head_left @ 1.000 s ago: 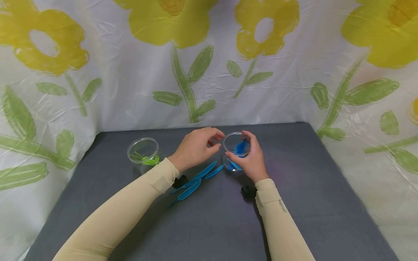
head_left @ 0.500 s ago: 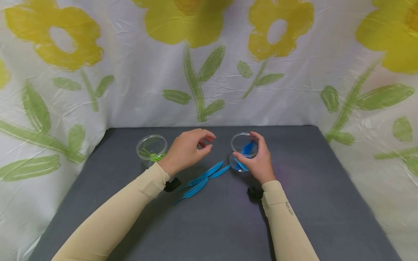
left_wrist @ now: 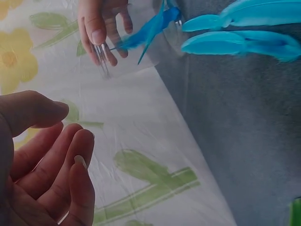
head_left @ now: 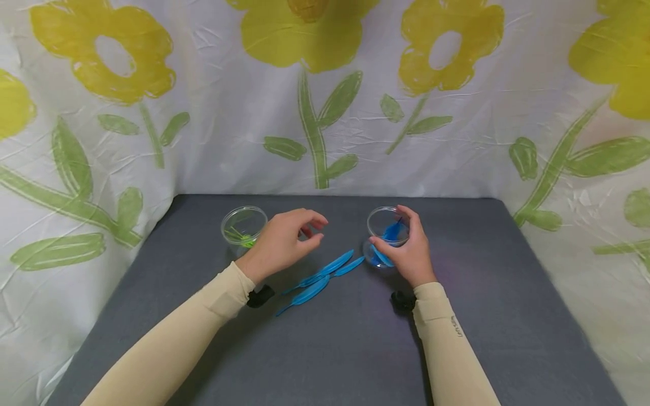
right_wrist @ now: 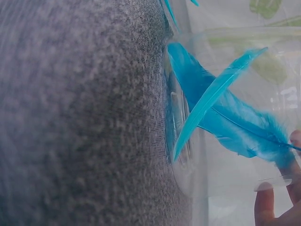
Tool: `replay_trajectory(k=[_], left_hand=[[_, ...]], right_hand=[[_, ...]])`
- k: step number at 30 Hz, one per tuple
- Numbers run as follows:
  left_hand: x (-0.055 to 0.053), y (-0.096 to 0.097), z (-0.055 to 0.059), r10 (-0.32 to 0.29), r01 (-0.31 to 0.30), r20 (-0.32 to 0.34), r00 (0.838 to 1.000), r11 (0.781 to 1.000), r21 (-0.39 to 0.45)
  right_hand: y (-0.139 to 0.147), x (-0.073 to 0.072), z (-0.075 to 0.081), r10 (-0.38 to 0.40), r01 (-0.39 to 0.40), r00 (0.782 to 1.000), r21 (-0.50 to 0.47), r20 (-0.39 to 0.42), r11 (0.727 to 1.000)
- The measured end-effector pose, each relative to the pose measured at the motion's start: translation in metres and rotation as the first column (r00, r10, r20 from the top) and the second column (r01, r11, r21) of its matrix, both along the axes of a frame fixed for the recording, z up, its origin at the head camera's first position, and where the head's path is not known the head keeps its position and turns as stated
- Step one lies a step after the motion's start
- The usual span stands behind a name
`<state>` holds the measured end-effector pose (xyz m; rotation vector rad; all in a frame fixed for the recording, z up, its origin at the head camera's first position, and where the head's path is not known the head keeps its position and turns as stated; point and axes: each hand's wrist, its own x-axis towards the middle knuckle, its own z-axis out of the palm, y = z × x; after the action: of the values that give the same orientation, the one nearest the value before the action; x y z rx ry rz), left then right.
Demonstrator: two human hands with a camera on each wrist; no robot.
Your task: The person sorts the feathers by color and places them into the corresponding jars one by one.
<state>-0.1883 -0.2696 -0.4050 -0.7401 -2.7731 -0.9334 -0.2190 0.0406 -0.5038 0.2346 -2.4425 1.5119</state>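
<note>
My right hand [head_left: 412, 251] grips a clear plastic cup [head_left: 374, 232] around its side, and the cup stands on the grey cloth. Blue feathers [right_wrist: 230, 117] lie in it, two of them crossing in the right wrist view. My left hand [head_left: 284, 239] hovers left of that cup, fingers loosely bent, with nothing between thumb and fingertips in the left wrist view. Below it on the cloth several loose blue feathers [head_left: 311, 290] lie close together, slanting up toward the cup.
A second clear cup [head_left: 223, 230] holding green feathers [head_left: 247, 243] stands just left of my left hand, partly hidden by it. The grey cloth-covered table [head_left: 330, 361] ends at a white flower-print curtain [head_left: 228, 163] behind and at both sides.
My left hand has drawn away to the left from the cup of blue feathers, so the gap has widened. The right hand keeps its grip. The head view has turned slightly left.
</note>
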Motion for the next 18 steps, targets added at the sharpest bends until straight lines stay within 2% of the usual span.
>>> replay_trajectory(k=[9,18], left_hand=[[0.012,-0.017,-0.027,0.025,-0.026,0.044,0.999,1.000,0.006],[0.024,-0.031,-0.050,0.054,-0.047,0.124,0.991,0.997,-0.062]], right_hand=[[0.001,0.000,-0.001,-0.001,0.001,1.000,0.003,0.010,1.000],[0.000,0.000,-0.001,0.005,-0.005,1.000,0.002,0.012,1.000]])
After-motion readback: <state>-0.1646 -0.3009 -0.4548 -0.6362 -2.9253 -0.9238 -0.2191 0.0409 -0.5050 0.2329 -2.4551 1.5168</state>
